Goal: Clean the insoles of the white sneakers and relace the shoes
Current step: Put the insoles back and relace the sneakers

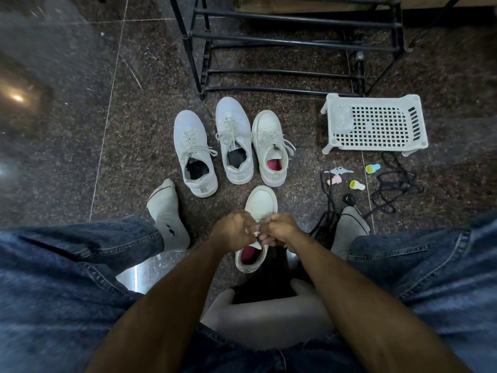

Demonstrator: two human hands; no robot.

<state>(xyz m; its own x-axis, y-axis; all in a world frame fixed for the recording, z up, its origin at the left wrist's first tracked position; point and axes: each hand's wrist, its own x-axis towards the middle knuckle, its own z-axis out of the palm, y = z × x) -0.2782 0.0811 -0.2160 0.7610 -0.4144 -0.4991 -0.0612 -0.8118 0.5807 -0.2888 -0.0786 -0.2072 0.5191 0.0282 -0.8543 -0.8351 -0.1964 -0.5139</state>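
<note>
A cream sneaker with a pink insole (257,232) stands on the dark speckled floor (80,117) between the person's denim-clad knees, toe pointing away from the person, and everything else can be placed from it. Just beyond its toe stand three more shoes in a row: its matching sneaker (270,149), also showing a pink insole, directly ahead, and to the left of that a pair of white sneakers with dark insoles (213,146), all three laced. Farther beyond them rises a black metal shoe rack (290,41). To the right and ahead of the near sneaker sits a white perforated plastic basket (375,125), and between basket and sneaker lie small coloured stampers (357,185), a tangle of black cord (390,187) and a small black round object. A grey-socked foot rests on the floor on either side of the near sneaker. Nothing blocks the near sneaker apart from the hands themselves, which cover its lacing area. The left hand (234,232) and the right hand (279,231) are both curled closed, knuckles up, meeting over the middle of the shoe and pinching a white lace (256,235) between their fingertips. The sneaker's toe shows just beyond the hands and its open heel with the pink insole lies just nearer than them.
</note>
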